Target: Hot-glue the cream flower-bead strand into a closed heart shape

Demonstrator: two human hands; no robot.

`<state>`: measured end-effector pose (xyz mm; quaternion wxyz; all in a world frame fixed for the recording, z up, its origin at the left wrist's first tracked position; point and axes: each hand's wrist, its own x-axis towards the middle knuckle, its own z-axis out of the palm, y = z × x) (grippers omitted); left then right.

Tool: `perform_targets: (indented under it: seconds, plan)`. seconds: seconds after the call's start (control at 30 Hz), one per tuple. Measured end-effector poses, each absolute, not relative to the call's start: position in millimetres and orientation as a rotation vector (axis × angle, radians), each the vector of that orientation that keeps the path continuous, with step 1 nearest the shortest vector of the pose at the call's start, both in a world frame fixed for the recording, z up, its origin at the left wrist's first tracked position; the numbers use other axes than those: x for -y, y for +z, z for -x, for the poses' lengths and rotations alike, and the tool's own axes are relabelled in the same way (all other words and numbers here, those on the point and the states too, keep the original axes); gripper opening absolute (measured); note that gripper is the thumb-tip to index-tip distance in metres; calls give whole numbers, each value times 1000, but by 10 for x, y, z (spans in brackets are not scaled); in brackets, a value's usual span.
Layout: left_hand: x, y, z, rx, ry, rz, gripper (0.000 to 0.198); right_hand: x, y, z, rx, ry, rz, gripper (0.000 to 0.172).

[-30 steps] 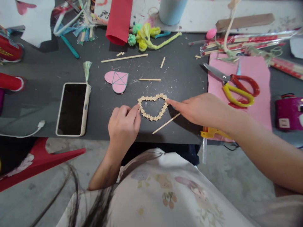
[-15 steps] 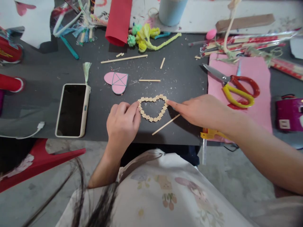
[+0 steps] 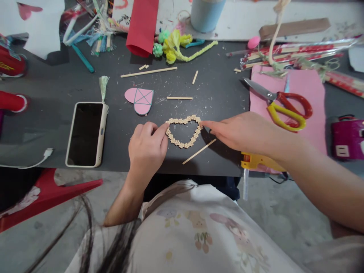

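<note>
A heart-shaped outline (image 3: 184,145) made of small pale wooden pieces lies on the dark table. At its left edge my left hand (image 3: 148,146) has its fingers curled in, the thumb and forefinger gripping the rim. My right hand (image 3: 240,131) reaches in from the other side, forefinger stretched out and its tip touching the heart's right edge; its other fingers are partly hidden. Just below the outline lies a thin wooden stick (image 3: 199,151), close to my right hand. A shorter stick (image 3: 179,98) and a pink paper heart with drawn lines (image 3: 141,99) lie above.
Scissors (image 3: 273,100) rest on pink paper (image 3: 315,113) at right, with a yellow glue gun (image 3: 251,160) at the table edge. A phone (image 3: 85,134) lies at left. Along the back are yellow yarn (image 3: 174,47), red paper (image 3: 142,28) and a bluish cup (image 3: 207,17).
My right hand's forefinger sticks out more distinctly from the other fingers at the heart's edge. The view has shifted very slightly; the heart outline stays in place.
</note>
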<state>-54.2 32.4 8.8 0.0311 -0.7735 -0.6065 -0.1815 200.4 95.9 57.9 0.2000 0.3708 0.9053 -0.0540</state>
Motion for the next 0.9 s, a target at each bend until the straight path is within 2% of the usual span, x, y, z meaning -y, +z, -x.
perform_targets:
  seconds: [0.23,0.67,0.9]
  plan:
    - [-327,84,530,1852,-542,2376,30,-996,527,-1958,-2522,-73,-990,60]
    - [-379,123,505,1824,-463,2426,32,-1008,516,-1955,-2510,-74,-978,61]
    - [-376,122,505,1866,-398,2446,34,-1021,553,-1941,-2526,-119,-1035,53]
